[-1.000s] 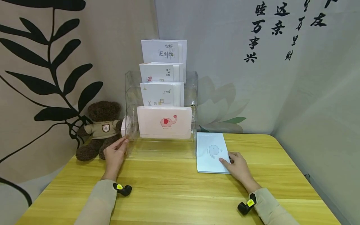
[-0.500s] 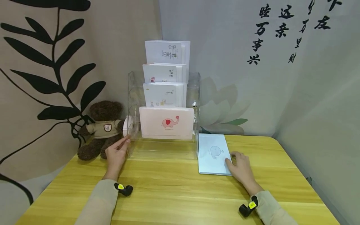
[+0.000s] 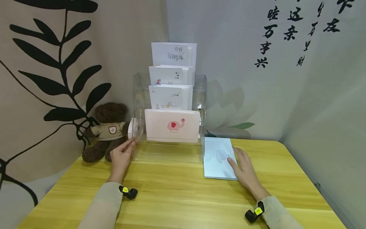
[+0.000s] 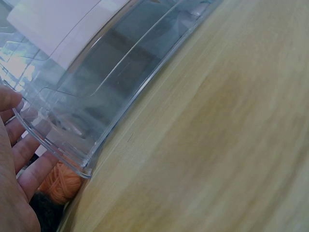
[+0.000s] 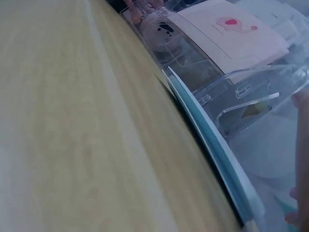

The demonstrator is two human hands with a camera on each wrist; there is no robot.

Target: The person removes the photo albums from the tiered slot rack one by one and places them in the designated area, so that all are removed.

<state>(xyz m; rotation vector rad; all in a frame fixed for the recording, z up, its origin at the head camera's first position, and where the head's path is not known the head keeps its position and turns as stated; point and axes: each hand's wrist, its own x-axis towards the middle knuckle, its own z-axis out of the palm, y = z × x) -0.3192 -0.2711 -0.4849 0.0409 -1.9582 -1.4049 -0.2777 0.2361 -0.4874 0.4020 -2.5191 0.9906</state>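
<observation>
A clear, tiered acrylic rack point(image 3: 168, 155) stands on the table, holding white cards or booklets point(image 3: 171, 97) and a pink folder point(image 3: 171, 133) with a red elephant in front. My left hand point(image 3: 121, 159) pinches the rack's left side edge; in the left wrist view its thumb meets the clear panel, the other fingers along the outer side. Right of the rack lies a light blue notebook point(image 3: 215, 168) with a line-drawn animal. My right hand point(image 3: 244, 168) lies at its right edge, fingers extended, thumb over the cover. Layered blue edges point(image 5: 212, 140) show in the right wrist view.
A brown teddy bear point(image 3: 110, 130) in a beige top sits left of the rack. A white object point(image 3: 131, 128) stands between them, partly hidden. Orange yarn point(image 4: 63, 183) shows behind the rack's corner. Fabric backdrops point(image 3: 286, 95) enclose the table point(image 3: 183, 197) behind.
My right hand has loosened from the notebook's edge; its fingers straightened and its thumb moved back over the cover. My left hand stays at the rack. The head view has shifted slightly.
</observation>
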